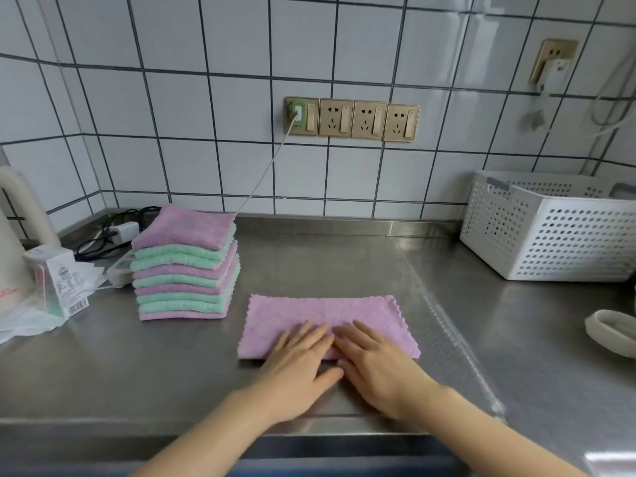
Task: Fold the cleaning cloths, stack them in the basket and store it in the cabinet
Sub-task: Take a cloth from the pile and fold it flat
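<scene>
A pink cleaning cloth (320, 313) lies folded into a wide strip on the steel counter (344, 263), in front of me at the middle. My left hand (299, 363) and my right hand (375, 366) lie side by side with straight fingers pressing flat on the cloth's near edge. To the left stands a pile of several folded pink and green cloths (186, 266). A white perforated basket (550, 225) sits at the far right of the counter; its inside is mostly hidden.
A charger, cables and a small white device (120, 235) lie behind the pile. A white kettle (13, 242), a small carton (56, 280) and a plastic bag sit at the left. A white dish (612, 332) is at the right edge. Wall sockets (351, 118) above.
</scene>
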### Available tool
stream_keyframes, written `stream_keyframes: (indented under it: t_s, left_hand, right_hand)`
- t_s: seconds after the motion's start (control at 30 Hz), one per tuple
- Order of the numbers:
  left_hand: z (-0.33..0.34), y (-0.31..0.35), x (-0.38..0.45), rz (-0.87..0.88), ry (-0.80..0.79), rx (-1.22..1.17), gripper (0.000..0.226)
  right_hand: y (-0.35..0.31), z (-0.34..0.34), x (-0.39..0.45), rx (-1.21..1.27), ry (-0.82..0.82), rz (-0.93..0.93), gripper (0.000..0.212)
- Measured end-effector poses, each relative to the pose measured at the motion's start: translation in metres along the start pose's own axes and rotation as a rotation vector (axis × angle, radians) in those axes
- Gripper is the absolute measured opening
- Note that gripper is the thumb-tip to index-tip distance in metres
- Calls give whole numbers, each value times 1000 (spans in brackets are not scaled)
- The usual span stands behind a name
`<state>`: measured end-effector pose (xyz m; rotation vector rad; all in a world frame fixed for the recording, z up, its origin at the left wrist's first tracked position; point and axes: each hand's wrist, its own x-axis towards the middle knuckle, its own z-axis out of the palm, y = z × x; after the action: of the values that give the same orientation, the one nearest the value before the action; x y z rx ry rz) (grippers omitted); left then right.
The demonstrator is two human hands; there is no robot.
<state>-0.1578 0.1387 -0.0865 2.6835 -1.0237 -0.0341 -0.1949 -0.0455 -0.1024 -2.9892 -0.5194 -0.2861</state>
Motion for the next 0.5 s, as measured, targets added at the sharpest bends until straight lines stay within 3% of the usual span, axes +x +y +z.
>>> stream_keyframes:
  t_s: [0.07, 0.17, 0.4, 0.5]
  left_hand:
    - [4, -2, -8, -38, -101, 53, 79]
    - [-1, -20, -28, -28, -94, 26, 102]
    - [-7, -52, -49, -103, -45, -52, 107]
    - [-7, -34, -48, -173, -26, 58, 91]
  right_hand:
    - [1, -2, -15, 22, -46, 51, 71]
    - [17, -11, -43, 34, 9, 62, 73]
    - [43, -25, -64, 59, 84, 160, 34]
    - [47, -18, -54, -75, 165, 121, 22]
